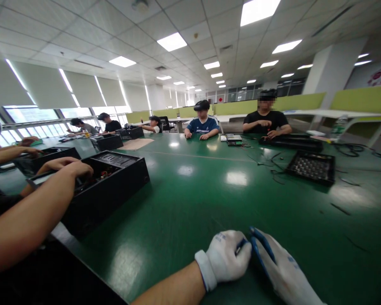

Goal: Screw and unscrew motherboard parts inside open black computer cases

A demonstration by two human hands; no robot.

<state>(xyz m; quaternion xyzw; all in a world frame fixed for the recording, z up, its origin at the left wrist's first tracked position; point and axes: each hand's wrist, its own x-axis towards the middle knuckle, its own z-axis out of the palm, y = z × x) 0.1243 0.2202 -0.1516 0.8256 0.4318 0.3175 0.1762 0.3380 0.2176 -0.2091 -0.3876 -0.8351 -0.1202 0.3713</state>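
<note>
Both of my hands wear white gloves with blue palms, low in the view above the green table (190, 203). My left hand (229, 256) is closed, its fingers curled in and the thumb pressed against them; whatever may be inside is hidden. Just beside it, my right hand (277, 262) has its fingers stretched out and the thumb slightly apart, with no object visible in it. The fingertips of the two hands almost meet, and I cannot tell whether they touch. Bare table surface lies around them.
At the left, another person's bare hand (78, 167) reaches into a black metal computer case (114, 190). A black tray (311, 167) of small round pieces lies at the right, near loose cables (352, 149). Several people sit around the table, one behind a black panel (292, 142).
</note>
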